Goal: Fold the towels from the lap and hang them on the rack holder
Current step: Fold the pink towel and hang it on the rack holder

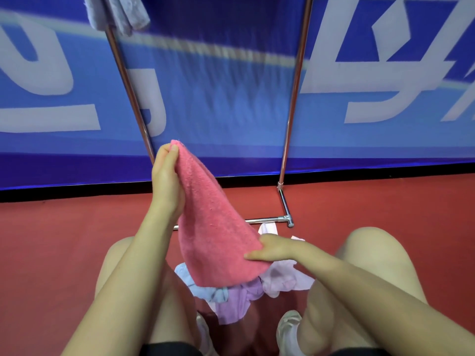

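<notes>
Pink towel [213, 222] pinched between left hand [165, 181] and right hand [272, 249]

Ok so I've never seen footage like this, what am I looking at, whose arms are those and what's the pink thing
This is one picture from a camera worn on a person's head, looking down at their own arms and knees. No machine is involved. The left hand pinches the top corner of a pink towel, and the right hand holds its lower edge. More towels, lilac, pale pink and blue, lie between the knees. Ahead stands a metal rack with a grey towel already hung on it.
</notes>
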A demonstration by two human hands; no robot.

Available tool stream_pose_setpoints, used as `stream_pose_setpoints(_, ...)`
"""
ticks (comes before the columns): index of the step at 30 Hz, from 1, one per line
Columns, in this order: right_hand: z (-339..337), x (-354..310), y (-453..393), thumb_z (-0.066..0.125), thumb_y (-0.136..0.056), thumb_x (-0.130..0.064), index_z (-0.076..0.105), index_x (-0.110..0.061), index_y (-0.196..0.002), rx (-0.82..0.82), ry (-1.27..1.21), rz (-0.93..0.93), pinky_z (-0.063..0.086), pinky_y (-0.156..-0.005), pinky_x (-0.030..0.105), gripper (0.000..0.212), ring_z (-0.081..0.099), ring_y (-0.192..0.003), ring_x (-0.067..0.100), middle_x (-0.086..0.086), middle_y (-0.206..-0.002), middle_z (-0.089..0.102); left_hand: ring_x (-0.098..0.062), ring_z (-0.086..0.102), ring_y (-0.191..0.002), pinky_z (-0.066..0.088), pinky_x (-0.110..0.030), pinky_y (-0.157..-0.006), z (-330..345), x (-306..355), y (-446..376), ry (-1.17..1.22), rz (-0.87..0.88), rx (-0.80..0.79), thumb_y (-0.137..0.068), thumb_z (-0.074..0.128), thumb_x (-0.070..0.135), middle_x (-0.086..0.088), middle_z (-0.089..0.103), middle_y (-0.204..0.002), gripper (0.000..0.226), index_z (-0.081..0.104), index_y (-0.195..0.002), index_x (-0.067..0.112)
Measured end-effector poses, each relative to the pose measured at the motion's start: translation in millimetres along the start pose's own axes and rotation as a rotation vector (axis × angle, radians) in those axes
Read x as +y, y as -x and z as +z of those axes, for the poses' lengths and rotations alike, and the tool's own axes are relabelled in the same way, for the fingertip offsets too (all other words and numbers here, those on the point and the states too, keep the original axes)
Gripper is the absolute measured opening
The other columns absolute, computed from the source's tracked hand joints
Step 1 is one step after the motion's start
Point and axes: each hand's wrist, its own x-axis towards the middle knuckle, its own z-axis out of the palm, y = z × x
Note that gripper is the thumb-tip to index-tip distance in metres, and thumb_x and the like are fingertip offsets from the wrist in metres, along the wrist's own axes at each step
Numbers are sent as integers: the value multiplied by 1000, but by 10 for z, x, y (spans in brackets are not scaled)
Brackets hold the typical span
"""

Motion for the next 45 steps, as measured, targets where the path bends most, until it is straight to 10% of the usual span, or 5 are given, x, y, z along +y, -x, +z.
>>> stream_pose_setpoints(17,-649,269,294,60,-84,-45,39,-17,-96,950,148,5,37,-62,32,37,61,-84,30,3,-88,62,2,49,-81,39,-21,-82,-338,-136,-79,-357,158,183,-100,46,25,14,53,-89,16,51,-86,28)
stream_pose_setpoints(22,-741,310,390,64,-84,-41,30,-14,-140,957,39,47,45,-79,35,70,60,-102,27,4,-109,64,0,48,-81,36,-29,-79,-264,-196,-38,-354,103,181,-99,47,27,13,54,-87,17,52,-83,29)
stream_pose_setpoints(32,-841,440,486,62,-83,-12,61,-11,-94,1065,-57,32,43,-71,32,11,62,-85,28,7,-85,68,-3,41,-73,32,-29,-69,-181,-260,-2,-397,81,177,-89,50,46,14,47,-79,17,51,-77,35)
stream_pose_setpoints(45,-892,531,555,70,-80,-27,66,-19,-77,1198,-58,-44,32,-79,24,9,44,-93,16,-2,-90,51,-10,48,-80,39,-26,-72,-209,-392,-97,-539,-32,279,-101,37,32,8,53,-84,25,51,-90,14)
